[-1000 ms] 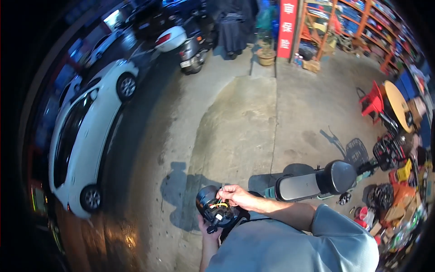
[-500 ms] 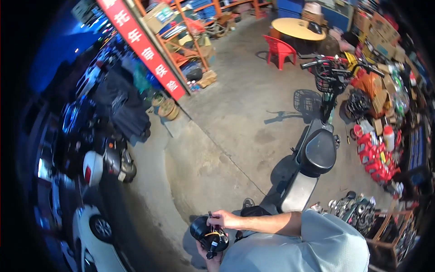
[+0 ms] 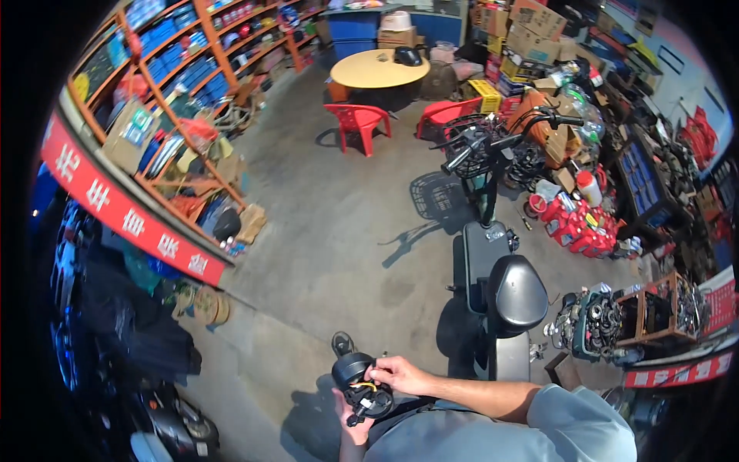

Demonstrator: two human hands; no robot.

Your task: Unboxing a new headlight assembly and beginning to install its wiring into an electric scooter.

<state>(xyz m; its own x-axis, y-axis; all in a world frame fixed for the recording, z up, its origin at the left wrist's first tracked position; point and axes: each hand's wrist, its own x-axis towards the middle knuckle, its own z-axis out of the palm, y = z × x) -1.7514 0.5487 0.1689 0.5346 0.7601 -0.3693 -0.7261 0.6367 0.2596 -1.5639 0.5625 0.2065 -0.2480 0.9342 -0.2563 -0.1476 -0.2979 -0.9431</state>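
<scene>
Low in front of my body is a black round housing with an open side, a yellow wire and a black plug hanging from it. My left hand grips it from the lower left, its fingers partly hidden beneath. Over the open side, my right hand has its thumb and fingers pinched together by the wire; what lies between them is too small to make out. To the right of my hands stands an electric scooter with a black seat and a front basket.
Orange shelves line the far left. Beyond the scooter are a yellow round table and red plastic chairs. Boxes, red packages and a bin of metal parts crowd the right. A parked motorbike stands lower left.
My view has swung toward the room's inside; more shelving shows and the white car has left the picture. Both hands stay at the housing. The dark stick in my right hand no longer shows clearly.
</scene>
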